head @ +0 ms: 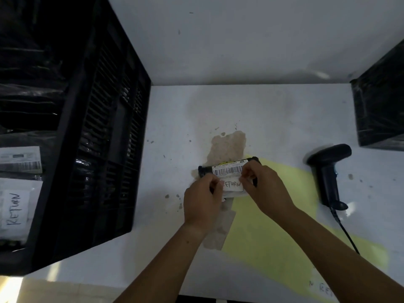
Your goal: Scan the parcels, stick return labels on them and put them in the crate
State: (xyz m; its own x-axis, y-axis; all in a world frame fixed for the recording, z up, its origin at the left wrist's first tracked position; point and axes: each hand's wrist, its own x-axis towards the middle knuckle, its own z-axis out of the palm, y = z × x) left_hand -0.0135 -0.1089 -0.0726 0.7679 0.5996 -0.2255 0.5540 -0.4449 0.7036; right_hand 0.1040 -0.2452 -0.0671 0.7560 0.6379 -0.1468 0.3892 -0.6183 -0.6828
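Head view: both hands, left (202,199) and right (263,189), pinch a RETURN label (232,186) onto a parcel (227,170) on the table (273,119); labelled parcels (16,209) already fill the crate (113,136), scanner (328,171) idle.

Parcel-returns packing station: stained white worktable (273,110), corded black handheld barcode scanner (328,171), slatted black plastic crate (105,149) holding white parcel hand-marked "RETURN" (16,209).

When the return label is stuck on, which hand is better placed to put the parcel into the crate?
Probably the left hand. The crate stands on that side of the parcel, while the right hand is nearer the scanner.
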